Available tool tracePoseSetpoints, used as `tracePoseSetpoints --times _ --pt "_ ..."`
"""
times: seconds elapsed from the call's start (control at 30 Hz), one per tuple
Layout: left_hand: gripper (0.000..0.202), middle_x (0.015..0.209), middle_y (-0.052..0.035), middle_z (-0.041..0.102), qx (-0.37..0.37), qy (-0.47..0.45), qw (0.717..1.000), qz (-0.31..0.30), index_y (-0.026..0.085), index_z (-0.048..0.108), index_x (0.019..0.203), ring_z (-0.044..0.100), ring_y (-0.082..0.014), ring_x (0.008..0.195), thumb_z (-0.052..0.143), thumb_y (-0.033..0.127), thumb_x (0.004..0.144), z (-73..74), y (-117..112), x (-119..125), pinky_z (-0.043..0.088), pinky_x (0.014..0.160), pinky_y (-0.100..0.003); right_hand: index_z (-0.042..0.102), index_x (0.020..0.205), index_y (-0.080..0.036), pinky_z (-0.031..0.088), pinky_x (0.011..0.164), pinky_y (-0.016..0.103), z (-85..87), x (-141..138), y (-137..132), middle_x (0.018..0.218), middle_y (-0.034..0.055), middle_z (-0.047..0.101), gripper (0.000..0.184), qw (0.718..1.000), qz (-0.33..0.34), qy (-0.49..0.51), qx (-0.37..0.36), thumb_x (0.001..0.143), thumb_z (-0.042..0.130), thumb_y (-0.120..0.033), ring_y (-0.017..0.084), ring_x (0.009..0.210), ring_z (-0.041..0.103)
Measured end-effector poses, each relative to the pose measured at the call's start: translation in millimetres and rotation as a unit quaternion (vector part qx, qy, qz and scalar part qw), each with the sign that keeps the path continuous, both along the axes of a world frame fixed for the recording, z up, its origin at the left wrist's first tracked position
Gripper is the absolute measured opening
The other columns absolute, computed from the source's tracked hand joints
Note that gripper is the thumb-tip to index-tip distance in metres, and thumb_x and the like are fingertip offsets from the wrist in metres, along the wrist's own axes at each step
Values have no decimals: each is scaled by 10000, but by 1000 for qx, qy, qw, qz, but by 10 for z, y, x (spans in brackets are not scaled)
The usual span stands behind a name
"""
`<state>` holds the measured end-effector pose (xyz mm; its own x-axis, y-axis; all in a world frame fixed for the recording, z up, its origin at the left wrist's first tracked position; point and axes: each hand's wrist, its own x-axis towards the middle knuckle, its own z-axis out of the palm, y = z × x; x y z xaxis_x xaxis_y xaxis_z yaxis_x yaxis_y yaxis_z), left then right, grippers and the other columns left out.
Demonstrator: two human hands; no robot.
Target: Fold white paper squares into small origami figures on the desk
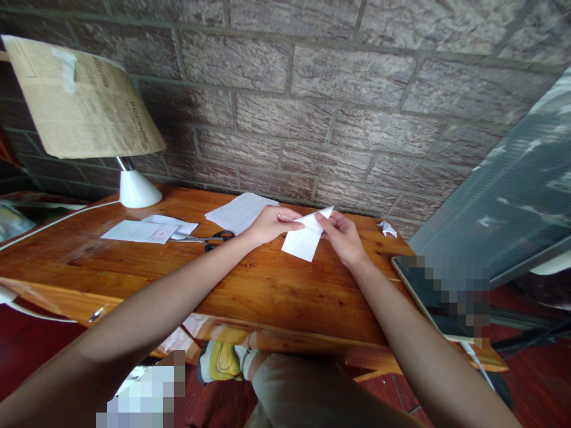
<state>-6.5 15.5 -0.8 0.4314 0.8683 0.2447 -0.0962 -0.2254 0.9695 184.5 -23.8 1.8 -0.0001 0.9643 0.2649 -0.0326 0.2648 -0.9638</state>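
Between both hands, above the wooden desk, is a white sheet of paper [303, 242] with its top folded over at a slant. My left hand [273, 224] pinches its left corner between thumb and fingers. On the right, my right hand [342, 236] grips the upper edge near the pointed corner, thumb in front and fingers behind. Black-handled scissors [218, 239] lie just left of my left hand, their blades pointing toward some cut paper pieces [138, 230], one with a red stamp. Behind my left hand rests a stack of white sheets [241, 211].
A lamp [140, 189] with a newsprint shade stands at the desk's [267, 297] back left. A small folded paper shape [387, 228] sits at the back right. Near the right edge lies a dark-screened tablet [423, 291] with a cable. A brick wall [312, 119] rises behind.
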Motion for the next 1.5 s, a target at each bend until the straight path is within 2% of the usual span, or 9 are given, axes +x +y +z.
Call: tracePoseSetpoints --times 0.23,0.5,0.73,0.9,1.33,1.5 --pt "452 961 -113 756 -1 1 1000 -16 112 751 954 697 -246 848 845 362 590 -18 7 3 513 789 -356 671 877 -192 515 607 269 -18 13 8 763 21 726 399 1000 -3 -17 12 700 750 -540 169 675 652" --pt "348 906 -85 759 19 25 998 -53 126 763 902 674 -198 763 779 399 687 -34 -7 2 484 708 -297 668 881 -183 491 625 268 -28 -9 -10 731 12 716 389 998 25 -44 24 721 740 -530 152 645 635" --pt "362 893 -84 759 9 21 998 -53 126 763 904 670 -195 750 787 410 680 -36 3 -4 494 719 -307 689 889 -178 495 628 254 28 2 -35 762 25 731 372 999 35 -39 3 720 746 -504 150 678 646" --pt "414 861 -80 755 -30 12 999 -43 128 753 947 676 -197 745 798 429 667 -42 16 -19 501 727 -321 718 911 -186 508 638 250 61 29 -37 822 34 747 363 998 39 -41 -9 708 759 -484 147 704 657" --pt "430 925 -93 752 -48 -5 995 -84 133 744 963 682 -207 833 792 451 678 -61 32 -28 518 812 -365 728 877 -186 515 699 271 39 38 -30 819 35 753 319 999 45 -22 -15 693 785 -440 156 733 671" --pt "436 926 -98 751 -47 -9 995 -90 143 750 956 684 -210 829 795 465 666 -62 33 -30 525 802 -369 731 869 -188 516 725 280 40 36 -27 833 36 756 314 999 46 -21 -12 693 786 -442 157 738 676"
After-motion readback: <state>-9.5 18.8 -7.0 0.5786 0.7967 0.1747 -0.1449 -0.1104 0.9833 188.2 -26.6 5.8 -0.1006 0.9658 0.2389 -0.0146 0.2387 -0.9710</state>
